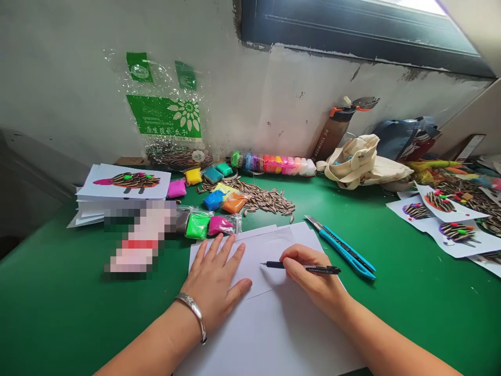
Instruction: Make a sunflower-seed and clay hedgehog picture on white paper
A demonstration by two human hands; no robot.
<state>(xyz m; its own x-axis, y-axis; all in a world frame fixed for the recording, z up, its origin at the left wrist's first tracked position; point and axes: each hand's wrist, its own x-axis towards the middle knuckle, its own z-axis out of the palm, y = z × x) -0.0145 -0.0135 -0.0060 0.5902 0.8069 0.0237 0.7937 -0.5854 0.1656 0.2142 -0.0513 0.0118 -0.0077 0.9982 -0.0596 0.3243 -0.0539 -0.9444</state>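
My left hand point(217, 274) lies flat with fingers spread on a small sheet of white paper point(264, 284), which rests on larger white sheets point(270, 339). A silver bracelet point(192, 313) circles that wrist. Between the thumb and fingers of my right hand point(313, 274) is a black pen point(309, 268), its tip pointing left, just over or on the small sheet; I cannot tell if it touches. A curved line shows near the small sheet's upper right corner. Right of the papers lies a blue utility knife point(344, 250) with its blade end toward the sheets.
Bagged coloured clay point(199, 225) and sunflower seeds point(266, 198) lie beyond the papers. Stacked cards point(86, 190) stand at left, near a blurred-out object point(136, 243). A clear seed bag point(164, 115), brown bottle point(332, 130) and cream cloth bag point(360, 162) line the wall. Decorated cards point(456, 235) lie right.
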